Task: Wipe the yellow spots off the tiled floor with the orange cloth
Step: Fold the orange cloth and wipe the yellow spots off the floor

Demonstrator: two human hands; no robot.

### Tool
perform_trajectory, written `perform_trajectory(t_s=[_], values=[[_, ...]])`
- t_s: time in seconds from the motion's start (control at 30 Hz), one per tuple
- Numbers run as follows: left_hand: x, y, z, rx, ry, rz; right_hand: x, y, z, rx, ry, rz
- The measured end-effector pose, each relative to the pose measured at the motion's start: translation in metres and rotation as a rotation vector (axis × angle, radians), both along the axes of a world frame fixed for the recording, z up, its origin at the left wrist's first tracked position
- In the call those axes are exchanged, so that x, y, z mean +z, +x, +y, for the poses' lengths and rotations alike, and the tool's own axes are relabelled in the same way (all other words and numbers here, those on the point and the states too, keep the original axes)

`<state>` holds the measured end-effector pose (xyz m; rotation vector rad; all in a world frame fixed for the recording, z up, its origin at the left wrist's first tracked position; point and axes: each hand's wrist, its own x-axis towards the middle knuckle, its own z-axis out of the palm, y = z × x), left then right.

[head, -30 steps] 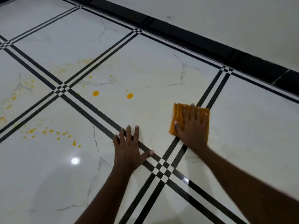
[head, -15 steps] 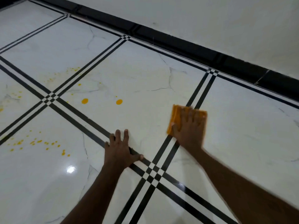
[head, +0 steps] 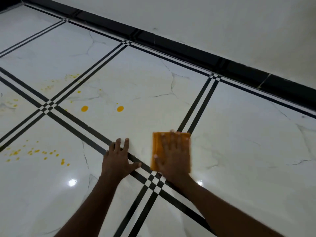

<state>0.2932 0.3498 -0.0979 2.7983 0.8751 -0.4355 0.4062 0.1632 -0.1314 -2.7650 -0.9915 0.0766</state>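
On the tiled floor [head: 239,134], just above a crossing of black grout bands, the orange cloth [head: 156,151] is being pressed flat by the right hand [head: 172,156], fingers extended and spread over it. The left hand [head: 118,159] is being rested palm-down beside it, fingers straight, nothing held. Two large yellow spots [head: 120,108] are being left uncovered well beyond the cloth; smaller yellow specks [head: 34,152] are being shown far to the left.

Black skirting band [head: 171,43] along the far edge ahead of me, pale wall [head: 222,23] above it, two bright light glares [head: 72,182] below me.
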Motion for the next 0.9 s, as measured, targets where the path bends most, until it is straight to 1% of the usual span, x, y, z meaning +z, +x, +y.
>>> perform_trajectory(t_s=[0.07,0.1,0.13,0.2,0.23,0.3,0.37,0.4,0.43,0.5,0.53,0.57,0.6,0.63,0.73,0.83,0.87,0.9], values=[[-0.001,-0.007,0.000,-0.009,0.023,-0.021,0.000,0.003,0.044,0.216,-0.021,0.001],[-0.002,-0.011,-0.001,-0.016,0.022,-0.023,0.001,0.020,0.060,0.263,-0.049,-0.001],[-0.002,-0.015,-0.003,-0.025,0.015,-0.031,-0.001,0.041,0.068,0.245,-0.079,0.000],[-0.001,-0.029,-0.001,-0.015,-0.003,-0.061,-0.011,0.076,0.064,0.096,-0.091,-0.029],[0.000,-0.036,0.000,0.002,-0.003,-0.079,-0.014,0.085,0.049,0.012,-0.074,-0.052],[0.000,-0.050,0.007,0.053,0.034,-0.115,-0.014,0.077,0.008,-0.134,-0.057,-0.073],[0.001,-0.060,0.013,0.122,0.026,-0.135,-0.009,0.043,-0.017,-0.206,-0.056,-0.056],[0.002,-0.066,0.017,0.148,0.006,-0.129,-0.006,0.021,-0.011,-0.182,-0.042,-0.055],[0.001,-0.068,0.018,0.155,-0.018,-0.119,-0.006,0.003,0.002,-0.109,-0.027,-0.047],[-0.002,-0.072,0.020,0.150,-0.040,-0.121,-0.009,-0.020,0.047,0.176,0.005,-0.062],[-0.002,-0.075,0.020,0.154,-0.040,-0.117,-0.010,-0.021,0.073,0.315,0.008,-0.067],[-0.002,-0.079,0.020,0.158,-0.033,-0.111,-0.011,-0.012,0.094,0.408,-0.015,-0.053],[-0.002,-0.085,0.021,0.151,-0.026,-0.102,-0.013,0.004,0.110,0.427,-0.035,-0.046],[-0.002,-0.091,0.024,0.147,-0.024,-0.093,-0.014,0.024,0.118,0.378,-0.050,-0.051],[0.001,-0.113,0.035,0.131,-0.067,-0.012,-0.018,0.075,0.113,0.108,-0.058,-0.066],[0.004,-0.117,0.044,0.054,-0.123,0.117,-0.008,0.088,0.123,-0.140,-0.005,0.002],[0.006,-0.116,0.044,0.036,-0.124,0.133,-0.006,0.086,0.138,-0.173,0.006,0.021],[0.007,-0.115,0.044,0.032,-0.110,0.126,-0.006,0.079,0.158,-0.138,0.002,0.024]])
